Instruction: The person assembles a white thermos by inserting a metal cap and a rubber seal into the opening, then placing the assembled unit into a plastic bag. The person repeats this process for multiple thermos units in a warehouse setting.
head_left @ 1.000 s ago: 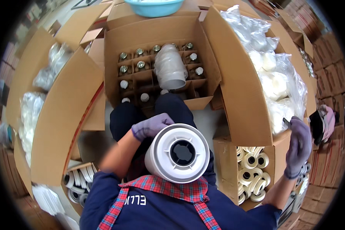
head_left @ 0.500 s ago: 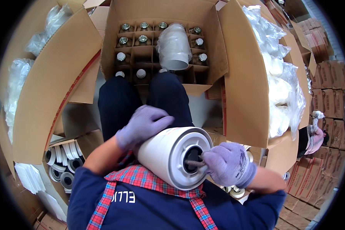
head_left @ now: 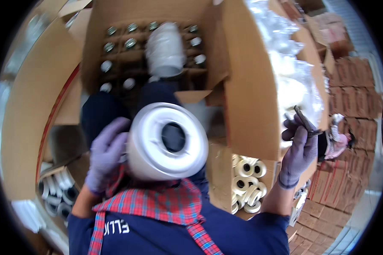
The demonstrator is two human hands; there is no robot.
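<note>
A white cylinder (head_left: 147,154) rests tilted in my lap, its round, ridged white end facing up with a dark hole (head_left: 173,137) in the middle. My left hand (head_left: 107,155) lies along the cylinder's left side, fingers curved and steadying it. Well out to the right, my right hand (head_left: 300,155) is raised and closed round a dark, bent metal tool (head_left: 303,118). Blur hides the tool's exact kind. Both hands wear purple gloves.
Ahead stands a divided carton (head_left: 217,46) of bottles, with a plastic-wrapped white cylinder (head_left: 166,53) on top. Open boxes of white rings (head_left: 244,168) and dark-centred rings (head_left: 57,185) flank me. Bagged white parts (head_left: 291,91) fill a right-hand carton. Another person (head_left: 336,142) is far right.
My right hand has pulled the tool out of the cylinder's hole and swung up and right. The cylinder now tips further upright, and my left hand has slid down to its left side.
</note>
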